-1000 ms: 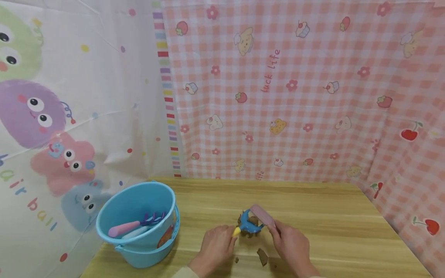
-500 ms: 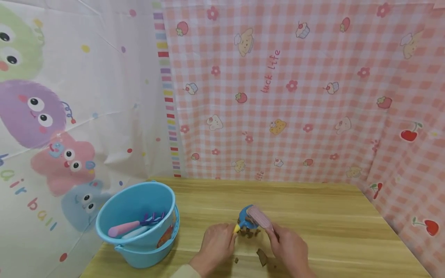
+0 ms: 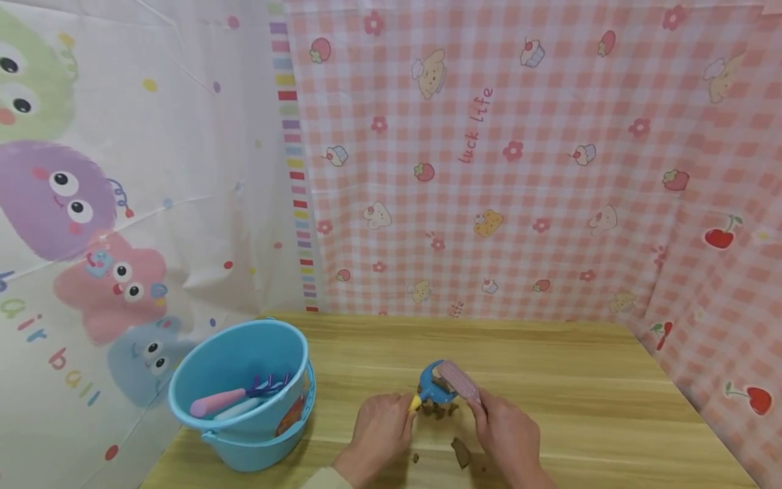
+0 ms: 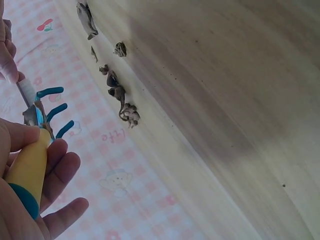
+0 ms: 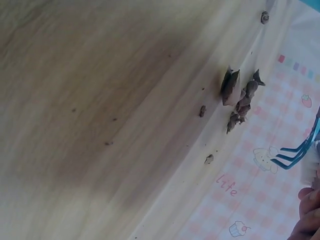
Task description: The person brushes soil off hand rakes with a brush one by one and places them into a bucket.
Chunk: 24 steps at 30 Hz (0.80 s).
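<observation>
My left hand grips the yellow handle of a small blue hand rake. In the left wrist view, the three prongs of the hand rake are lifted off the table, with a brown leaf scrap caught at their base. With my right hand I hold a brush with a pinkish dotted back, its head against the rake. White bristles show in the left wrist view. Crumpled dry brown leaf bits lie on the table just below the rake, and a larger leaf piece lies nearer me.
A light-blue bucket stands at the left of the wooden table. Inside it lie a purple fork with a pink handle and a pale blue piece. Patterned cloths hang behind and beside the table.
The rake has turned and risen, its head now up against the brush. The brush has shifted slightly left and back over the prongs. More leaf bits show below them.
</observation>
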### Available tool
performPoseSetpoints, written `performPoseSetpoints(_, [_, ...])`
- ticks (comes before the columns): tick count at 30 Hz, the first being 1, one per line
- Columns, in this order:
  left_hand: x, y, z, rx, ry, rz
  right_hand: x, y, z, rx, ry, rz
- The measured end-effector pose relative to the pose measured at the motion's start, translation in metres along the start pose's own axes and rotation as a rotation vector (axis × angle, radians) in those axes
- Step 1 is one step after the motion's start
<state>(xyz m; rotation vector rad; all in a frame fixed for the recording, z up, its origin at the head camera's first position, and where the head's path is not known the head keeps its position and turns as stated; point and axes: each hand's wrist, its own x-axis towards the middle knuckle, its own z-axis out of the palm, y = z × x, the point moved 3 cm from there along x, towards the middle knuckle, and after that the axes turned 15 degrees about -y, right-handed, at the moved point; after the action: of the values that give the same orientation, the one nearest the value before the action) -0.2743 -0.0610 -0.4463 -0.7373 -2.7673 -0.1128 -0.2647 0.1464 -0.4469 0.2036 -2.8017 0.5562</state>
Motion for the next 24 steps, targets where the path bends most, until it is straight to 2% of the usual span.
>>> performPoseSetpoints(7, [0.001, 0.000, -0.002, -0.037, -0.044, -0.011, 0.001, 0.003, -0.004, 0.061, -0.018, 0.047])
performPoseSetpoints(13, [0.002, 0.000, -0.004, -0.067, -0.031, -0.006, 0.001, 0.002, -0.009, 0.113, -0.041, 0.077])
performPoseSetpoints(24, [0.004, -0.004, -0.004, -0.066, -0.031, -0.043, -0.004, 0.000, -0.006, 0.121, -0.025, 0.027])
